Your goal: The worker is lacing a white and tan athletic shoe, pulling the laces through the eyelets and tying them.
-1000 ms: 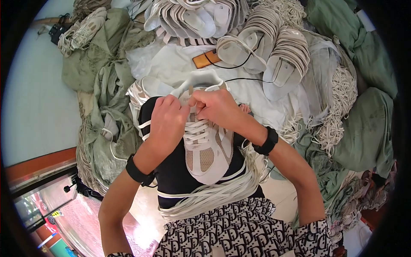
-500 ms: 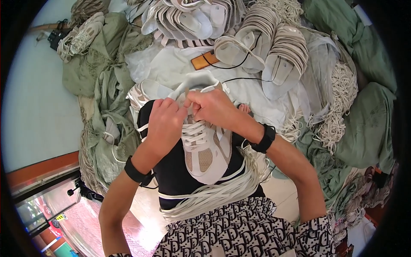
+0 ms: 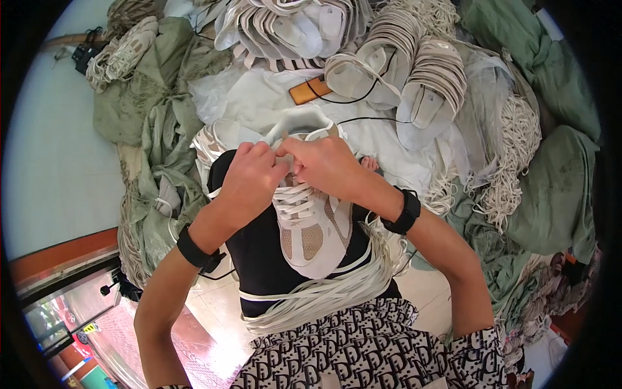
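White-and-beige mesh sneaker (image 3: 312, 243) rests on black fabric (image 3: 256, 256). Left hand (image 3: 254, 176) and right hand (image 3: 324, 167) curl over its upper lacing; fingertips mostly hidden, cannot tell what either grips. Flat off-white lace bundle (image 3: 317, 305) edges its toe; white cloth (image 3: 259, 94) spreads beyond its heel.

Worn on the person's head, the left of two side-by-side fisheye cameras is looking steeply down and forward past the patterned clothing (image 3: 337, 353) at the lower edge. From close above, it is centering the left hand (image 3: 253, 176), right hand (image 3: 326, 165) and pale shoe (image 3: 313, 227), while showing stacked shoe parts (image 3: 295, 34) smaller, farther off, toward the far edge of the white sheet (image 3: 259, 97). Its wide lens is bending straight lines near the rim.
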